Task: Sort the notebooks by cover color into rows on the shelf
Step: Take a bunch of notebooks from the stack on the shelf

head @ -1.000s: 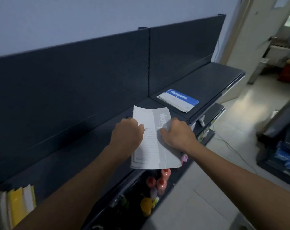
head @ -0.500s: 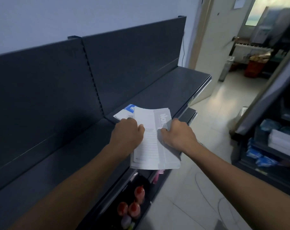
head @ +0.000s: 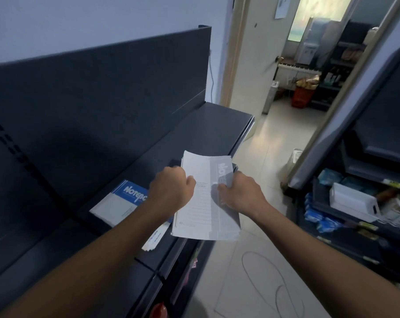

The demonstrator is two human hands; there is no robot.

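Grey-white notebook stack, "A5" printed: left hand, right hand grip it, fingers curled. Blue-white "Note…" notebook on dark metal shelf.

Dim foreground (perhaps blurred), bright doorway.

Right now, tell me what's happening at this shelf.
A person grips a small stack of grey notebooks with both hands, left hand on its left edge, right hand on its right side, over the front edge of the dark shelf. It is not yet set down. A blue notebook lies flat on the shelf beside it, partly hidden by the left forearm.
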